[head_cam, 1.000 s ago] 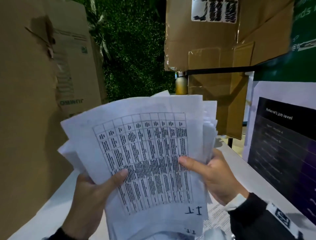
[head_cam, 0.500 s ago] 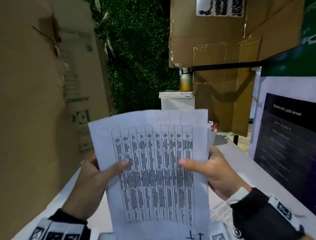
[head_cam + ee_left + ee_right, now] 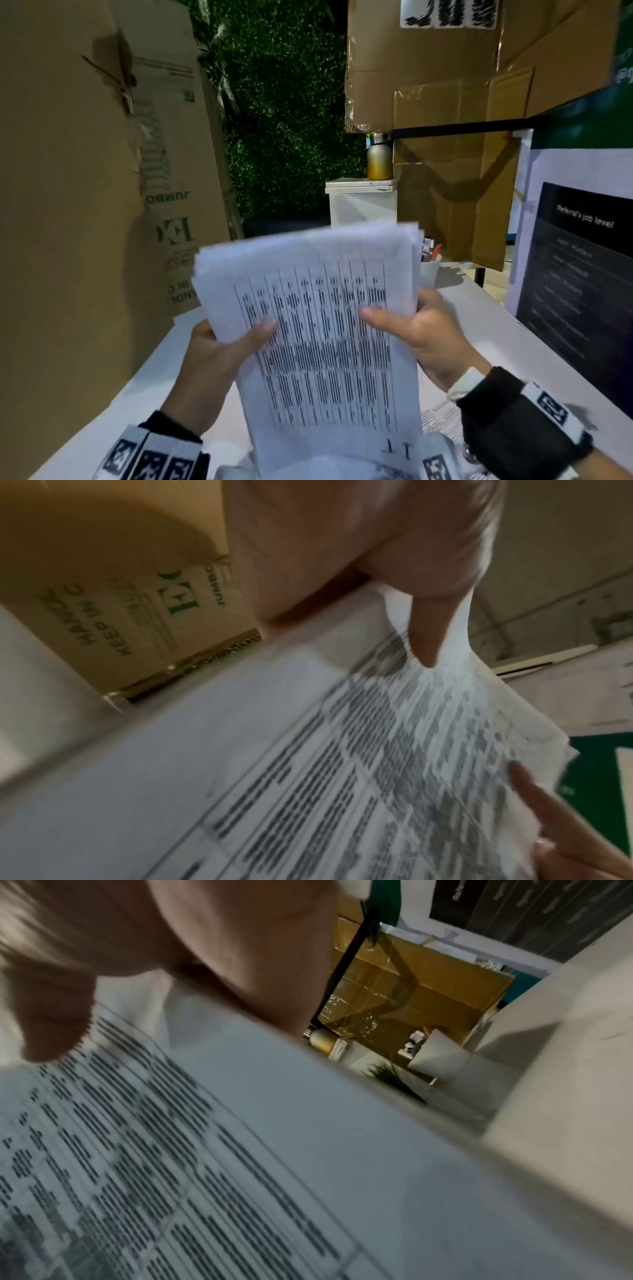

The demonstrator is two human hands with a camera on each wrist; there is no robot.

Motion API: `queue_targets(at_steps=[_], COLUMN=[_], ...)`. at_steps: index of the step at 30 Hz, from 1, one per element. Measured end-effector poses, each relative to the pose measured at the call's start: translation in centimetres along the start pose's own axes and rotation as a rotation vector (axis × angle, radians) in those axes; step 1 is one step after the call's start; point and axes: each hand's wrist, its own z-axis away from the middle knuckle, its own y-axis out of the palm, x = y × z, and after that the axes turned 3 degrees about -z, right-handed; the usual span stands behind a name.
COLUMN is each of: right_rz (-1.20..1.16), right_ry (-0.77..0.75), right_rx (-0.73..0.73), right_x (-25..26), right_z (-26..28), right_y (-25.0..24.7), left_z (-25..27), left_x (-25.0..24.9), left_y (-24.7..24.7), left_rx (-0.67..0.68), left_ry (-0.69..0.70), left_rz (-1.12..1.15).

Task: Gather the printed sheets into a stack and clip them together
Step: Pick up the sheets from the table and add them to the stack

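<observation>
Head view: printed sheets (image 3: 322, 329) held upright above the white desk (image 3: 507, 329), gripped at mid-height by both hands. Left hand (image 3: 212, 370) clamped on the left edge, thumb across the printed table; right hand (image 3: 431, 339) clamped on the right edge, thumb likewise on the front. Top edges ragged and fanned, so not yet squared. Best handled by loosening both grips slightly, dropping the lower edge onto the desk and tapping, then turning the bundle to tap a long edge too. No clip seen anywhere; a cup (image 3: 430, 274) of small items just behind the sheets looks the likeliest place to find 1.

Left wrist view: blurred, but left thumb (image 3: 424, 642) pressing the top sheet, other fingers hidden behind the paper. Cardboard box (image 3: 143, 593) close by on that side; worth keeping the sheets off it while tapping.

Right wrist view: also blurred; right thumb (image 3: 58, 1015) flat on the print, remaining fingers out of sight behind the sheets. Firm pinch needed here once 1 hand leaves to fetch a clip.
</observation>
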Motion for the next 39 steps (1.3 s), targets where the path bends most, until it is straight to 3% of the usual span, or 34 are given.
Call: queue_targets(at_steps=[3,6,12,15,17,19,22,30,33,35,39], right_rz=[0.004,-0.012,0.081,0.068,0.041,0.052,0.190,0.119,0.187,0.316,0.976], right_ry=[0.033,0.050,-0.113,-0.202,-0.166,-0.020,0.216,0.117,0.221,0.316,0.485], right_rx=[-0.052,-0.054,-0.183,-0.152,-0.152,-0.146,-0.107,-0.057,0.042,0.236,0.544], right_x=[-1.2,-1.4,0.0,1.0,0.2,-1.3,-3.6,-1.8,-2.7,-2.9,-3.9], right_z=[0.5,0.1,-0.2,0.0,0.2,0.8,1.6,0.9,1.2,1.3,0.9], right_y=[-0.3,-0.1,0.8,0.8,0.2,-0.2,-0.9,0.2,-0.7,-2.2,-6.5], left_z=[0.0,-0.2,-1.0,-0.8,-0.1,0.8,1.3,0.8,1.5,1.3,0.5], left_x=[0.9,0.1,-1.3,-1.3,0.2,1.7,2.9,4.0,4.3,4.3,3.1], left_y=[-0.8,-0.1,0.7,0.4,0.0,-0.1,-0.5,-1.3,-1.2,-1.5,-2.9], left_rx=[0.035,0.039,-0.058,0.035,0.129,0.186,0.199,0.079,0.059,-0.026,-0.156], left_ry=[-0.077,-0.036,0.079,0.075,-0.037,-0.187,-0.240,-0.191,-0.211,-0.204,-0.189], left_rz=[0.022,0.000,-0.025,0.085,0.116,0.086,0.067,0.042,-0.057,-0.162,-0.269])
